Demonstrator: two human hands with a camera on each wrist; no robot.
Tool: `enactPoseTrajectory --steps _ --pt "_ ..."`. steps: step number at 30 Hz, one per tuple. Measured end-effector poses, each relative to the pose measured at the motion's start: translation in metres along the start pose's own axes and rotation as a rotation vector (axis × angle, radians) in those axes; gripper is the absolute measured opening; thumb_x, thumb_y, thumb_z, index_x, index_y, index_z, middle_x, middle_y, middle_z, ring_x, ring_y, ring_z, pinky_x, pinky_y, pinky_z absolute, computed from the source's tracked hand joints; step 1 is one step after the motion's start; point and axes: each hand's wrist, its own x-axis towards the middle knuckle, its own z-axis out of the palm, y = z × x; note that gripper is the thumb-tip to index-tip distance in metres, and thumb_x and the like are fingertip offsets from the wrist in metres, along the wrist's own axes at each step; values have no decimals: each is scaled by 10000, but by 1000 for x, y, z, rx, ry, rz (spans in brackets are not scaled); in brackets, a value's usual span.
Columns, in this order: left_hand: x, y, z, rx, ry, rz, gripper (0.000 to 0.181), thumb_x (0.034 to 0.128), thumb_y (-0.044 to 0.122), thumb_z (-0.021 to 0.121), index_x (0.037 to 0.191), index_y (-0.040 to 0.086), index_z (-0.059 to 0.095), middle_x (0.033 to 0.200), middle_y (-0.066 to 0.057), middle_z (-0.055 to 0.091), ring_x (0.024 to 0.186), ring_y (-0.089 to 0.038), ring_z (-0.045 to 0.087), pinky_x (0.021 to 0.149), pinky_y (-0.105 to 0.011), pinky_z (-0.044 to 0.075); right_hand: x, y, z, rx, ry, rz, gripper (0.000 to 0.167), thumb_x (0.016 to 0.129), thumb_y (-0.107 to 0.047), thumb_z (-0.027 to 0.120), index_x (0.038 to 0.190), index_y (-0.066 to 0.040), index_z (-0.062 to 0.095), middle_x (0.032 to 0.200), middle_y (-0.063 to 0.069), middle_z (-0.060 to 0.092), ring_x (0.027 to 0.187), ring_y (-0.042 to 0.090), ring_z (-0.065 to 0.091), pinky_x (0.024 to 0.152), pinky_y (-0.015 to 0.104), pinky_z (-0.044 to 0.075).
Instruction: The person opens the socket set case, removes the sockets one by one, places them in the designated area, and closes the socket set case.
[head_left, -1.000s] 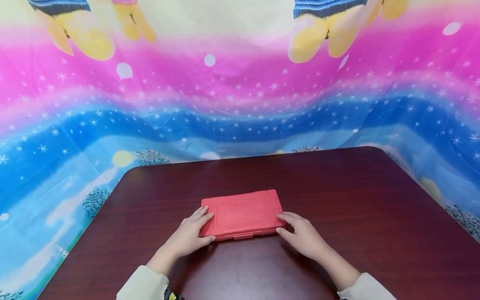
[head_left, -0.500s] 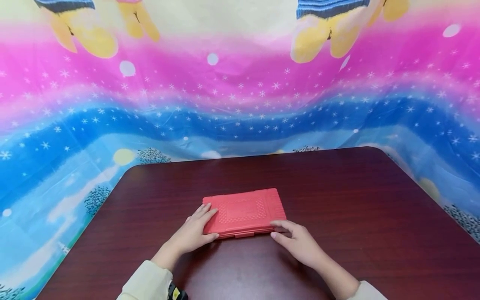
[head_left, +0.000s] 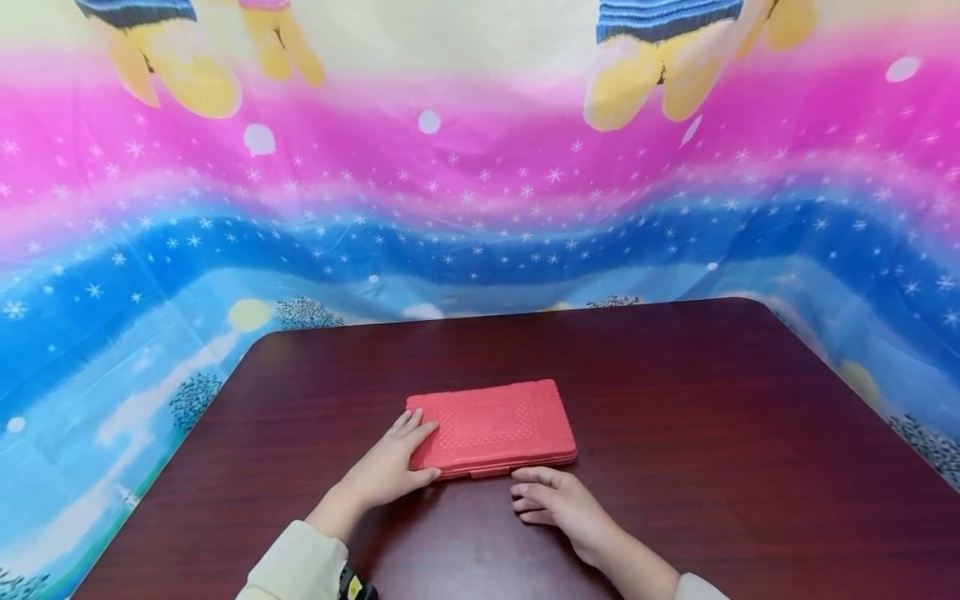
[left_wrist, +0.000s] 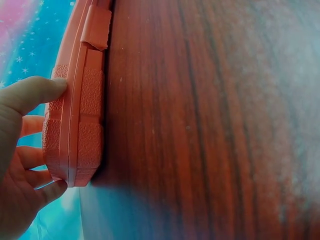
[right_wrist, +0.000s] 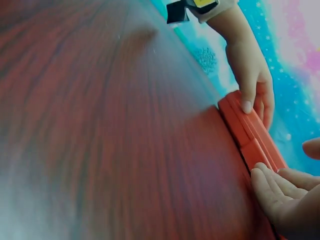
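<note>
A closed red plastic case (head_left: 491, 425) with a dotted panel on its lid lies flat on the table. Its front side bears a small latch tab (left_wrist: 96, 27). My left hand (head_left: 386, 458) holds the case's left end, thumb at the front edge and fingers over the lid and end, as the left wrist view also shows. At the front side, close to the latch, is my right hand (head_left: 558, 504), its fingers loosely bent and holding nothing. In the right wrist view its fingertips (right_wrist: 260, 167) lie at the latch; whether they press on it I cannot tell.
The dark reddish-brown wooden table (head_left: 675, 400) has rounded far corners. Behind it and along its sides hangs a pink and blue cloth (head_left: 480, 183) with snowflakes. A black device with a yellow mark (head_left: 354, 585) sits at the left wrist.
My right hand has left the case's right end and moved left along its front toward the latch. The left hand stays on the left end. The case shifts only slightly in view.
</note>
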Motion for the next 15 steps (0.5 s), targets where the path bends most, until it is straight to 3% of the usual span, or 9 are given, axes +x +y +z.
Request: enactPoseTrajectory --steps 9,15 --pt "-1 1 -1 6 -4 -4 651 742 315 658 1284 58 406 1374 -161 252 1269 -305 151 929 -444 295 10 8 11 199 -13 98 545 860 -100 440 1242 201 194 957 159 574 858 248 568 760 376 455" --pt "-1 1 -1 10 5 2 648 738 323 663 1278 62 416 1367 -158 268 1265 -305 167 931 -438 296 13 8 19 299 53 126 444 880 -67 384 1203 188 218 952 163 574 838 222 578 760 364 457"
